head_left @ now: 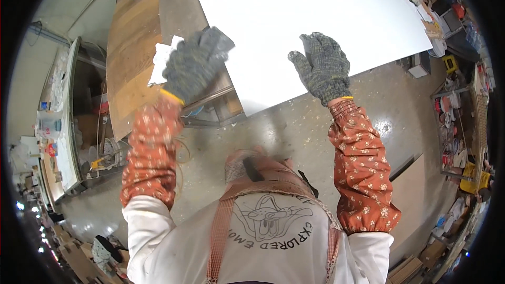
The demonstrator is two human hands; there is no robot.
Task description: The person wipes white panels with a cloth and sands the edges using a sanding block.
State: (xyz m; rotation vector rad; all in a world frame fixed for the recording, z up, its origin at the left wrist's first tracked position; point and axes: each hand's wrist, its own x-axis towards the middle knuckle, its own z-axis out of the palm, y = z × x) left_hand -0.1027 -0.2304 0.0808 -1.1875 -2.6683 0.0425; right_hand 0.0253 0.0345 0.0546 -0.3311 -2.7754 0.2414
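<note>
A large white sheet [315, 10] with straight edges lies ahead of me, spanning the upper middle of the view. My right hand [321, 66], in a dark grey knitted glove, rests at its near edge with the thumb apart and the fingers stretched out. My left hand [197, 63], gloved alike, is over the sheet's left edge and smeared by motion. Its fingers cannot be made out clearly. A crumpled white piece [161, 63], paper or cloth, shows beside the left hand; whether the hand grips it cannot be told.
A brown wooden board [134, 58] lies left of the sheet. Further left stands a bench [71, 121] with clutter on and under it. Shelves with mixed goods [450, 126] line the right side, near a yellow container [474, 178]. A flat panel [410, 200] is low at right.
</note>
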